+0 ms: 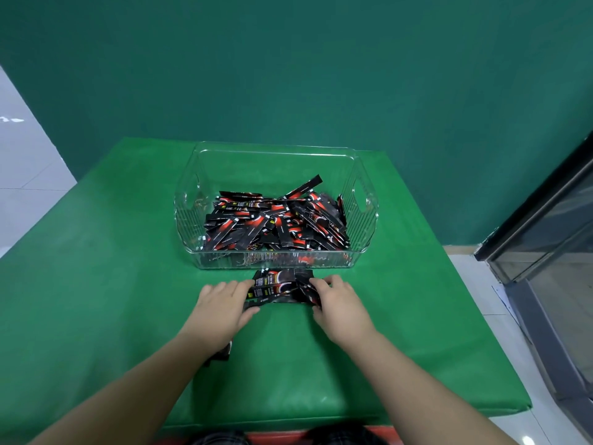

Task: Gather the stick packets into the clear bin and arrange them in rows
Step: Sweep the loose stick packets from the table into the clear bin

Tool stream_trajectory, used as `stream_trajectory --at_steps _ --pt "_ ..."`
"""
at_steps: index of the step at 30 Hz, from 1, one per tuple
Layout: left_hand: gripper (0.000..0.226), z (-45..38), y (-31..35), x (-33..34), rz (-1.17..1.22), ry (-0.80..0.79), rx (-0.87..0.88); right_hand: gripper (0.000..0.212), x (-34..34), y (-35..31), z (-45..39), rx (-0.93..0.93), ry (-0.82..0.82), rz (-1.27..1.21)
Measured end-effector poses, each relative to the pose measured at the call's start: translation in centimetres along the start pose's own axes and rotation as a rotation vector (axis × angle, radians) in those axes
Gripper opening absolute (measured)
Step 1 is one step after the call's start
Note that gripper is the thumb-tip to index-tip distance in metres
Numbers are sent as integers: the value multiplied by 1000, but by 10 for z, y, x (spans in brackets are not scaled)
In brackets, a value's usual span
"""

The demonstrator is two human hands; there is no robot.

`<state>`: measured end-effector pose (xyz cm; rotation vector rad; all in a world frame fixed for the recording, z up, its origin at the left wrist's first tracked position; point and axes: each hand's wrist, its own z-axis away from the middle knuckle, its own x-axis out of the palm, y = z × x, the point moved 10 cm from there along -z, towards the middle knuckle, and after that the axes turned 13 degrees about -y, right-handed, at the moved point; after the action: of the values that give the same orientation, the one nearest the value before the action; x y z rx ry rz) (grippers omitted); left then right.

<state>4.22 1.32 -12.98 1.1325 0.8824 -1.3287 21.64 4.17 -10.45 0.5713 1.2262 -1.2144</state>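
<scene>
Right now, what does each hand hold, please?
Left hand: grips one end of the packet bundle.
Right hand: grips its other end.

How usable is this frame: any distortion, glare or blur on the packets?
Head view: wide-angle bending curves the green table edges; small glints on the clear bin walls; packet print in the bin is soft; the bundle between both hands shows unreadable lettering.
</scene>
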Motion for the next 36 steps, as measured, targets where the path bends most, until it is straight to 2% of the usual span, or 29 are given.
stream_trajectory --at_steps 6,9,12,18,23,25,26,28,30,32,33,36 --pt "42 -1 6 1 0 -54 12 60 -5 11 5 47 65 20" --pt "33 -2 6 -1 82 -49 50 48 -16 22 11 56 107 -113" --pt "32 -3 6 -15 117 -7 79 43 -37 22 20 10 219 -201" --pt "28 3 19 -102 215 233 220 44 -91 5 27 -107 407 -257" --pt "29 -22 15 -196 176 474 188 41 -155 0 -3 -102 585 -308" --pt "30 -35 6 -230 215 594 150 47 -171 -2 -26 -65 555 -266" --pt "30 -41 3 -241 222 632 132 58 -171 -3 -40 -32 471 -211" --pt "35 -61 -1 -243 164 579 109 85 -156 -5 -62 42 235 -105" --pt "55 -85 -5 -214 18 372 55 95 -142 -9 -66 53 133 -84" --pt "69 -91 -14 -173 -57 193 -7 85 -135 -16 -56 -9 182 -69" --pt "70 -87 -12 -154 -63 152 11 77 -129 -20 -48 -52 216 -62" --pt "61 -58 14 -110 -55 127 205 52 -102 -23 -19 -159 290 -35"
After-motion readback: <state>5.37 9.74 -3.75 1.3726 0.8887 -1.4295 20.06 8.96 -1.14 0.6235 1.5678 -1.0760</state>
